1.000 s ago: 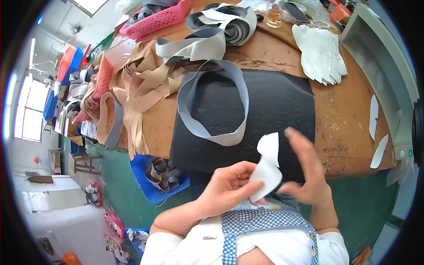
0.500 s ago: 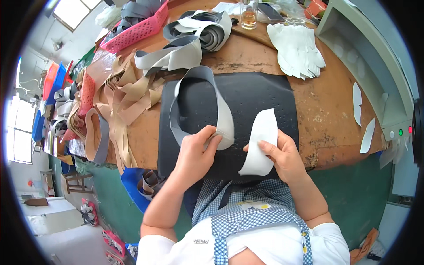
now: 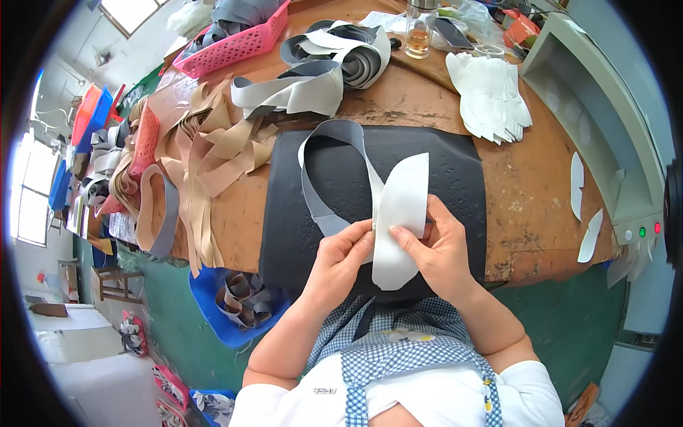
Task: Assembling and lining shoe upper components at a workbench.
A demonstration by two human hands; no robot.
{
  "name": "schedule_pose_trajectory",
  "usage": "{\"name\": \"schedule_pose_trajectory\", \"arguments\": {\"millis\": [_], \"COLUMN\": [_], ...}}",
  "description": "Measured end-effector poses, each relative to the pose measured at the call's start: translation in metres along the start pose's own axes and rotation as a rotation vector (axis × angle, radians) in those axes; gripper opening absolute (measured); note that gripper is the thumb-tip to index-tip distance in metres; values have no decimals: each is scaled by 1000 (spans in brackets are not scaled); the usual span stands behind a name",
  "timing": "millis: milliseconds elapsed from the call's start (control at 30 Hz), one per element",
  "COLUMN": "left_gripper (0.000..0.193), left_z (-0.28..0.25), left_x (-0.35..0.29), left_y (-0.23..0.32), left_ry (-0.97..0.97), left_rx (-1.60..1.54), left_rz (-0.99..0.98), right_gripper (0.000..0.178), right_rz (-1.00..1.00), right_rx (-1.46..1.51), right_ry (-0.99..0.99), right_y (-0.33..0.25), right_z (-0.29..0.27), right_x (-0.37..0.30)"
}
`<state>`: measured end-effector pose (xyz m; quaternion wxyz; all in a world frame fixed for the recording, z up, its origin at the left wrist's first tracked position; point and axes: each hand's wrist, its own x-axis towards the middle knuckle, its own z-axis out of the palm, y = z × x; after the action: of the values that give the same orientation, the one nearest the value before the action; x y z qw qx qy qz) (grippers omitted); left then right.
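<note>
My right hand (image 3: 440,250) is closed on a white curved piece (image 3: 400,206), thumb on its face and fingers behind. A looped band (image 3: 308,186), grey on one side and off-white on the other, stands on the black mat (image 3: 455,171). My left hand (image 3: 341,257) pinches the near end of this band between thumb and finger. The left fingertips meet the left edge of the white piece, which overlaps the band's right side and hides part of it. Whether the two are joined there, I cannot tell.
Tan strips (image 3: 203,149) lie left of the mat, grey-white bands (image 3: 334,64) behind it. A stack of white pieces (image 3: 491,99) lies at the back right, near a glass (image 3: 418,32). A grey machine housing (image 3: 605,92) borders the right. A blue tub (image 3: 213,309) sits below the table's left edge.
The white piece has moved left and turned more upright, so it now laps over the band. My hands have come together. The view has shifted slightly.
</note>
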<state>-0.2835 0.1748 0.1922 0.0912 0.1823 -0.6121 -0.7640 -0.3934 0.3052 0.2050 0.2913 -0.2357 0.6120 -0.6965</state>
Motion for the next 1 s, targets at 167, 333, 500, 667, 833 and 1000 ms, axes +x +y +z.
{"name": "schedule_pose_trajectory", "arguments": {"millis": [167,333,500,667,833,1000], "left_gripper": [32,32,32,31,26,25], "left_z": [-3,-4,-6,-3,-10,-21], "left_x": [0,-2,-4,-6,-8,-10], "left_y": [-1,1,0,2,1,3], "left_ry": [6,-3,-5,39,156,194], "left_rx": [-61,-54,-72,-43,-90,-139], "left_rz": [-36,-78,-75,-55,-33,-43], "right_gripper": [31,31,30,29,21,20], "right_rz": [-23,-40,-51,-97,90,8], "right_rx": [-7,-24,-44,-126,-164,-61], "right_ry": [8,12,18,8,-127,-150], "right_y": [5,4,7,11,-13,-3], "right_z": [0,0,2,8,-3,-7], "right_x": [2,2,1,1,13,29]}}
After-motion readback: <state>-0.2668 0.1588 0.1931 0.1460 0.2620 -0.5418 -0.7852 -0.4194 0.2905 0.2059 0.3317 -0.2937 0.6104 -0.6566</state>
